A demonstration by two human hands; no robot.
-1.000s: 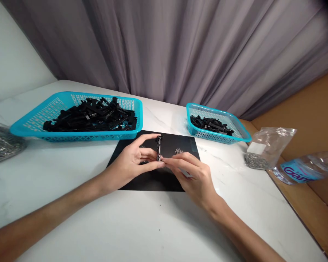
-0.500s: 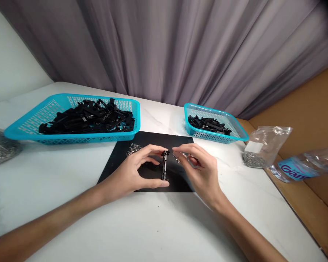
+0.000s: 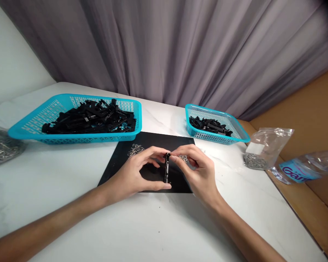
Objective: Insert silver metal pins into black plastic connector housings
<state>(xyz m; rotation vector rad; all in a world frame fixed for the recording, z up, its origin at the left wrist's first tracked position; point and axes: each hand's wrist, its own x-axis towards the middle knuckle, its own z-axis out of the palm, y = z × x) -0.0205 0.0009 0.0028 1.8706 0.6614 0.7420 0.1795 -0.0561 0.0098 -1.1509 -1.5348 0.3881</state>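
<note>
Over the black mat [image 3: 117, 163], reading the clock from the held piece with 12 away from the wearer: a slim black part [image 3: 167, 169] stands near upright in the left hand [image 3: 135, 173]. Grip is end to end, thumb at the 6 o'clock end, forefinger at the 12 o'clock end, remaining fingers curled behind.

Right hand [image 3: 199, 165] comes in from 4 o'clock, thumb and forefinger close together at the part's upper end. Cannot tell whether those tips meet, or pinch something small.

Handling, by judgement: light, stiff, probably moulded plastic; shiny, so perhaps a little slick; narrow details might snap if bent. Best held by both ends, as here, long side left accessible, pressure modest.

Near ground: loose pile of small metal pieces [image 3: 135, 150] at 10 o'clock on the mat; second metal pile [image 3: 184, 158] at 2, partly behind the right hand.

Farther out: large blue basket [image 3: 79, 137] at 10, heaped with black parts; smaller blue basket [image 3: 207, 135] at 2, lower heap of similar parts. Clear bag with metal bits [image 3: 255, 160] toward 3, bottle [image 3: 297, 171] beyond it. Another bag [image 3: 2, 147] at 9, cut by the frame. Grey curtain [image 3: 164, 47] across 12.
</note>
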